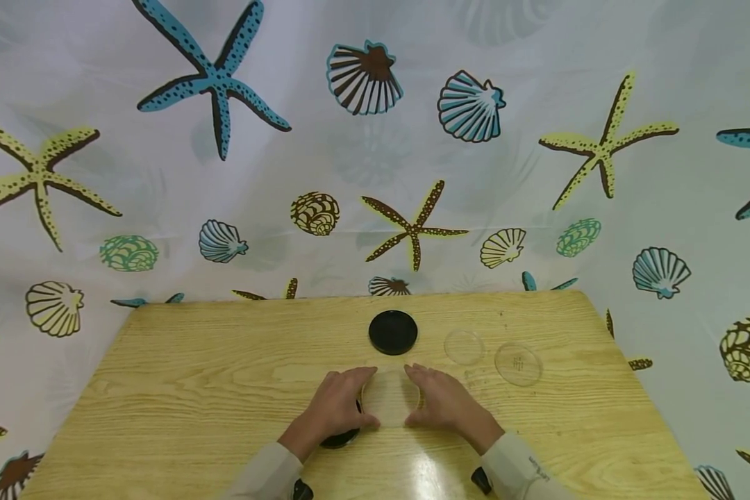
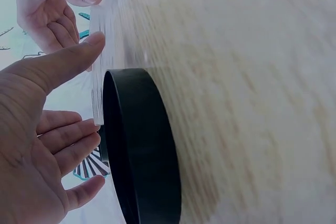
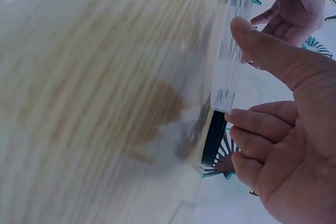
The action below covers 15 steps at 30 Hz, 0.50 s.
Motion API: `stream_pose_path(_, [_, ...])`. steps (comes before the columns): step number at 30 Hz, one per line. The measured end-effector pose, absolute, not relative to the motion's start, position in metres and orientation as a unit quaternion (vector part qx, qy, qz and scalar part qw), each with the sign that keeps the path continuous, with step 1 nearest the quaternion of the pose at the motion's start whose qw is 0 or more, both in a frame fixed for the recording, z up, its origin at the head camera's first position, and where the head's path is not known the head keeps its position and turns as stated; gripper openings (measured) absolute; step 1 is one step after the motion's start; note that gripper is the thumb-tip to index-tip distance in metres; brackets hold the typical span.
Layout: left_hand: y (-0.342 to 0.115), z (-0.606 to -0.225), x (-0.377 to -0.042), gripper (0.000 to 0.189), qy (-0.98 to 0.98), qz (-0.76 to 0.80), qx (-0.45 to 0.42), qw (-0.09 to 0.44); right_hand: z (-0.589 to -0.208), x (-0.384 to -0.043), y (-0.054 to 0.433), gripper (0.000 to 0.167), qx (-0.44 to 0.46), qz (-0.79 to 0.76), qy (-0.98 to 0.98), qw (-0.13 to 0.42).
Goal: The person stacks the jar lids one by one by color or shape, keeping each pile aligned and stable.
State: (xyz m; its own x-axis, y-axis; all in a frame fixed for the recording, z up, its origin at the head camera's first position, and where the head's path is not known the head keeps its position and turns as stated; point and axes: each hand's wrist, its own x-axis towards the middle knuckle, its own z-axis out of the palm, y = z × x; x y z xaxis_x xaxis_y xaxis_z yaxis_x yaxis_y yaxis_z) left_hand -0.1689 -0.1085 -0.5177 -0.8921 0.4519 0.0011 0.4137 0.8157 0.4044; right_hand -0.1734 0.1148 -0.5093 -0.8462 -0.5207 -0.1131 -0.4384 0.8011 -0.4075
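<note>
A clear, shallow plastic container (image 1: 390, 398) is held between my two hands over the middle of the table. My left hand (image 1: 337, 404) grips its left side, thumb at the near edge and fingertips at the far edge. On the opposite side my right hand (image 1: 445, 404) holds it the same way. In the right wrist view the clear container (image 3: 227, 59) appears edge-on, thumb and index fingertip at its rim. A black round dish (image 1: 340, 439) lies partly hidden under my left hand; the left wrist view shows its tall side wall (image 2: 149, 145).
Beyond my hands sits another black round dish (image 1: 393, 332). Two clear round pieces lie to the right: a smaller clear disc (image 1: 464, 347) and a larger clear disc (image 1: 519, 364) with markings. A shell-patterned cloth (image 1: 375, 160) hangs behind the wooden table (image 1: 212, 375).
</note>
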Motion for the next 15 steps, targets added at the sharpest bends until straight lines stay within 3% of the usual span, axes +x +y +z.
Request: stream_pose_path(15, [-0.1071, -0.5233, -0.1665, 0.09, 0.954, 0.194, 0.222, 0.044, -0.5118, -0.1689, 0.1122, 0.089, -0.255, -0.172, 0.946, 0.102])
